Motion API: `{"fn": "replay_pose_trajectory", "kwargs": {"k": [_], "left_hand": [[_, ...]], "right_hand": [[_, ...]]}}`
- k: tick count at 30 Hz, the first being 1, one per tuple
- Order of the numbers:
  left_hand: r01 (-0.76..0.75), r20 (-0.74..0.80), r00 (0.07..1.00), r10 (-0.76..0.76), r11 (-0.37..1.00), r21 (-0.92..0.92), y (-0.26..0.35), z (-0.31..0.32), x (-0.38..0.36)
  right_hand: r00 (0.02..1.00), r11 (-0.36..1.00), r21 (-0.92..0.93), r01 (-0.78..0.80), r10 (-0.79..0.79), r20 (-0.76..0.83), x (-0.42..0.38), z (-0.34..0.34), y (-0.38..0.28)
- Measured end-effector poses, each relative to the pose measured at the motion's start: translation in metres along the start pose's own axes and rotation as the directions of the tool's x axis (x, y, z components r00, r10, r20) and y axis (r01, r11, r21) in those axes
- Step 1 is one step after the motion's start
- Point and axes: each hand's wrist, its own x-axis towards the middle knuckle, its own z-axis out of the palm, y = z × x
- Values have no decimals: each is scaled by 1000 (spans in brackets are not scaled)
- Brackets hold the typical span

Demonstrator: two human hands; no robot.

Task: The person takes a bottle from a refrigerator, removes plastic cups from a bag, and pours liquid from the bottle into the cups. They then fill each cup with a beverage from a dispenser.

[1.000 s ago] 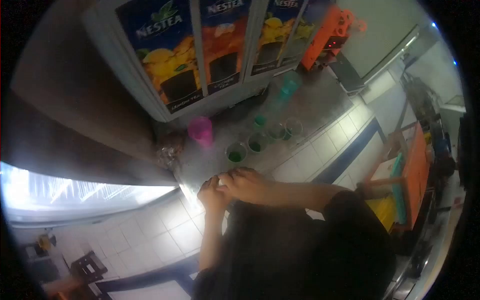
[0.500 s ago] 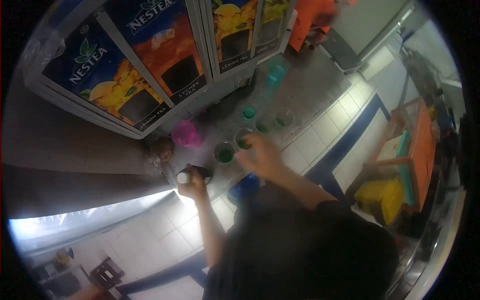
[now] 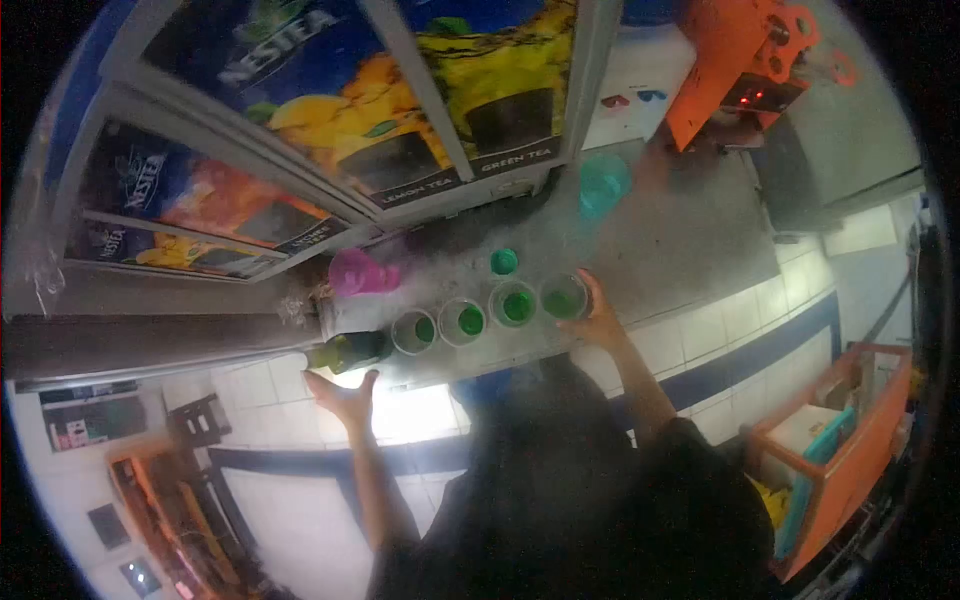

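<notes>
Several clear plastic cups stand in a row on the grey counter, green liquid in their bottoms. My right hand [image 3: 598, 318] is closed around the side of the rightmost cup [image 3: 562, 298], thumb near the front, fingers behind. Beside it are a second cup [image 3: 513, 304] and a third cup [image 3: 462, 322], then the leftmost cup [image 3: 413, 332]. A dark green bottle [image 3: 355, 349] stands at the row's left end. Just below that bottle my left hand [image 3: 346, 396] is open, thumb and fingers spread apart. Behind the row sits a small green measuring cup [image 3: 503, 262].
A pink plastic jug [image 3: 358, 273] stands at the back left, and a teal jug [image 3: 604, 186] at the back right. The drink dispenser [image 3: 455, 195] lines the counter's back. An orange machine [image 3: 735, 85] is farther right. An orange crate [image 3: 835, 455] stands at lower right.
My left hand has let go of the bottle and its fingers have spread. The right hand has moved from above the middle cups to the rightmost cup and taken hold. The view has shifted.
</notes>
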Motion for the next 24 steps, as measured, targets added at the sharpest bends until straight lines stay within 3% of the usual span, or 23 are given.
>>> {"fn": "replay_pose_trajectory", "kwargs": {"k": [1,3,4,6,7,10,12,13,17,18,20,24], "left_hand": [[-44,-74,996,43,999,-20,-19,7,-18],[49,-176,982,-67,993,-108,-21,7,-66],[56,-191,979,-75,993,-103,-15,6,-87],[365,-160,902,-401,906,-213,-6,10,-131],[382,-170,892,-419,899,-216,-5,14,-148],[442,-108,807,-581,715,-542,11,33,-190],[527,-89,771,-631,710,-466,15,36,-206],[595,-64,748,-661,710,-376,16,38,-212],[581,-27,750,-661,677,-452,31,42,-220],[570,34,762,-646,646,-508,46,38,-217],[555,80,786,-613,644,-526,58,41,-214],[533,159,820,-550,633,-561,93,42,-211]], "right_hand": [[1000,1000,21,-4,4,17,5,-1,4],[971,974,6,228,-228,76,15,-5,7],[967,971,13,240,-240,88,19,-8,2],[982,993,-71,92,-78,173,22,-13,-12],[977,992,-77,103,-87,193,25,-13,-14],[968,997,-37,64,-53,244,37,-13,-15],[988,932,347,-107,61,141,52,-13,-18],[987,936,336,-100,50,156,61,-14,-25],[953,945,129,300,-302,0,80,-22,-124],[952,945,121,303,-306,4,96,-14,-130],[862,883,-36,468,-465,-199,127,-1,-139],[917,921,-144,363,-380,-120,154,7,-168]]}}
